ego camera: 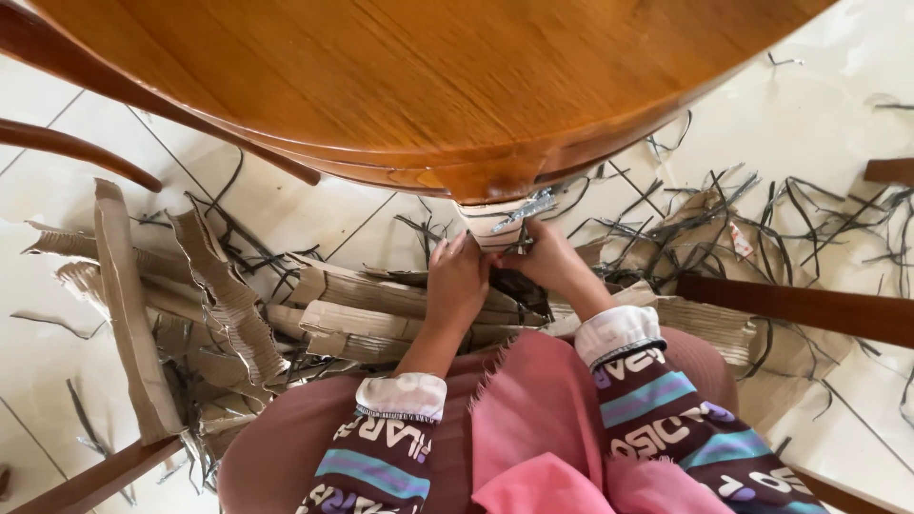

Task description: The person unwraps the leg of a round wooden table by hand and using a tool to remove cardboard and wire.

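Both hands meet just under the rim of the round wooden table (428, 76), on the cardboard wrapping (495, 227) that clings to the top of the table leg, with a strip of silvery tape (526, 209) across it. The left hand (457, 281) is closed with its fingers curled round the lower edge of that wrapping, palm turned away from the camera; the right hand (547, 259) pinches the wrapping near the tape from the other side, thumb and fingertips pressed together on it. Both wrists are raised and bent upward from the lap, the forearms in patterned sleeves with white cuffs converging toward the leg, elbows tucked in beside a pink cloth (543, 419) that lies over the knees. Judging by how things lie, the unwrapping looks well advanced: only this short collar of cardboard at the leg's top seems to remain, though the leg below it is hidden behind the hands. Torn corrugated cardboard pieces (228, 305) are heaped on the tiled floor (57, 181) to the left and beyond the hands, and thin dark strips (809, 214) are scattered widely to the right. Dark wooden chair rails (800, 306) cross the edges of the view.
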